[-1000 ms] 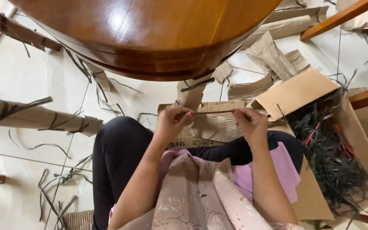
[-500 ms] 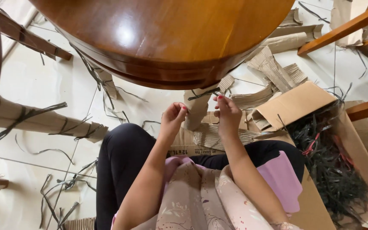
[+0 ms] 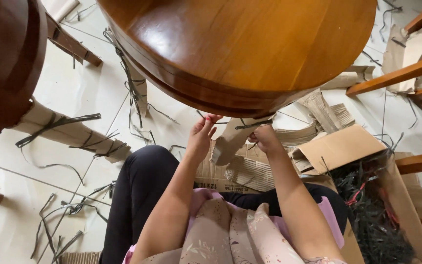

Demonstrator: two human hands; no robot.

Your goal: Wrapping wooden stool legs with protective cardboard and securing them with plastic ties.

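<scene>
**Under the round table**

While pale floor tiles [image 3: 74,98] lie strewn with black straps [image 3: 57,124], the left hand [image 3: 202,137] and right hand [image 3: 265,139] pinch a cardboard wrap [image 3: 230,139] at twelve o'clock; an open carton [image 3: 338,149] sits at three.

Both arms raised — left hand [image 3: 202,136], right hand [image 3: 265,139] curled.

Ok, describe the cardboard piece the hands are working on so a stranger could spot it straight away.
Start at the big round wooden table that fills the top of the view and go to its near edge. Just below it, the left hand and right hand hold a folded cardboard piece up between them. Unlike the flattened cardboard beneath it, it is raised off the floor and has a dark strap across its top.
</scene>
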